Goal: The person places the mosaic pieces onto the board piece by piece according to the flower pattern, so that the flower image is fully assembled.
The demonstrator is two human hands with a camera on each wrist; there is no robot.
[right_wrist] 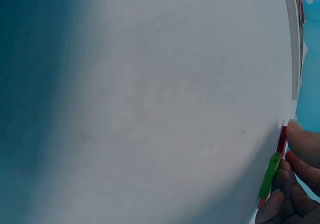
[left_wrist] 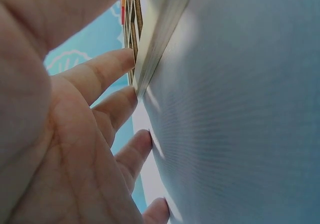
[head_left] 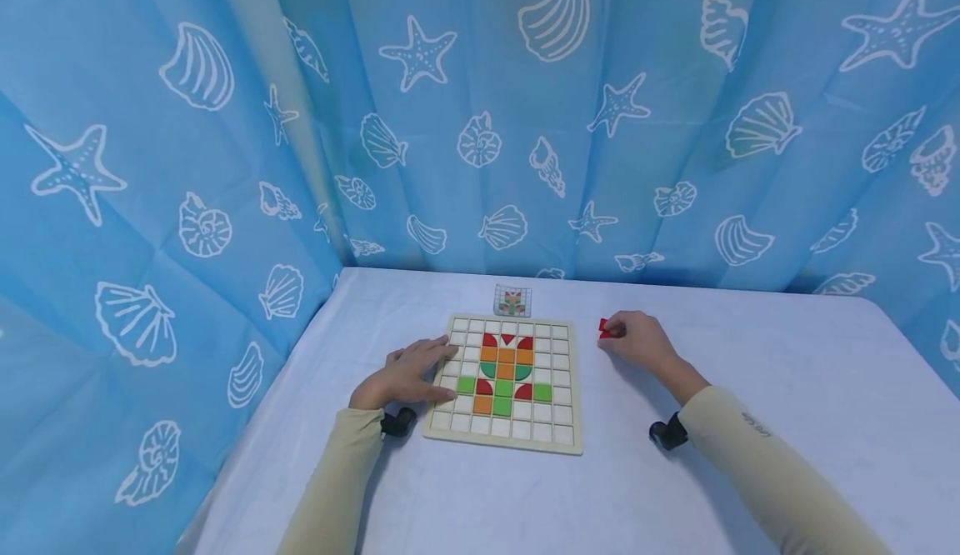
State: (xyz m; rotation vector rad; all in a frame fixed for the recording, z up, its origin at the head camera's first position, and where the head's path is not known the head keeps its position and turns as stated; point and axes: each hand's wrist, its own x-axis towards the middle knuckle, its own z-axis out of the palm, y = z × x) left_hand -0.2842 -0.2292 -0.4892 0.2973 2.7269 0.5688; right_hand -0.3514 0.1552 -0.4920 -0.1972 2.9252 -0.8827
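A square wooden grid board (head_left: 504,447) lies on the table, with red, orange and green mosaic tiles forming a tulip-like flower on its white cells. My left hand (head_left: 408,373) rests at the board's left edge with fingers spread and fairly straight. Seen from the left wrist, two fingertips of that hand (left_wrist: 75,134) touch the board's rim (left_wrist: 157,38). Right of the board, my right hand (head_left: 637,340) pinches red tiles (head_left: 603,324). In the right wrist view, a green tile (right_wrist: 270,175) and a sliver of orange show by the curled fingers, partly hidden.
Behind the board lies a small pattern card (head_left: 513,300) picturing a flower on a grid. A white cloth (head_left: 810,388) covers the table. Blue curtains (head_left: 480,80) with shell and starfish prints hang along the back and left sides.
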